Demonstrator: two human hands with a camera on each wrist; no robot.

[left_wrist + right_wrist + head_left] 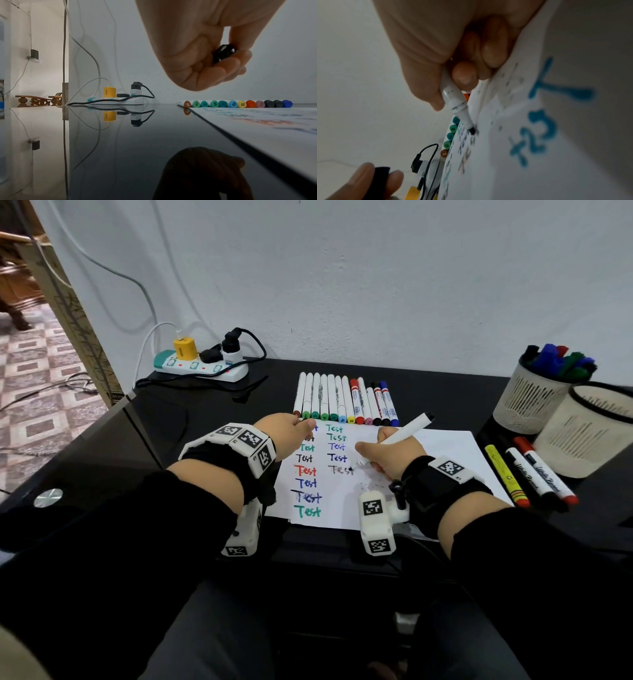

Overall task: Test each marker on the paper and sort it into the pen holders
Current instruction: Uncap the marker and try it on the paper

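A white paper (pixel 438 460) with several coloured "Test" words lies on the black table. My right hand (pixel 387 455) grips an uncapped white marker (pixel 407 428), whose black tip (pixel 472 131) touches the paper beside a faint grey "Test" (pixel 339 470). My left hand (pixel 291 433) hovers at the paper's top left corner and pinches the black cap (pixel 223 53) between thumb and fingers. A row of several markers (pixel 346 402) lies behind the paper. Two mesh pen holders stand at the right: the far holder (pixel 534 402) holds several markers, the near holder (pixel 582 436) shows none inside.
Three markers (pixel 531 474), one yellow, one black-capped, one red-capped, lie right of the paper before the near holder. A power strip (pixel 202 368) with plugs and cables sits at the back left. The table's left edge (pixel 144 436) drops to a tiled floor.
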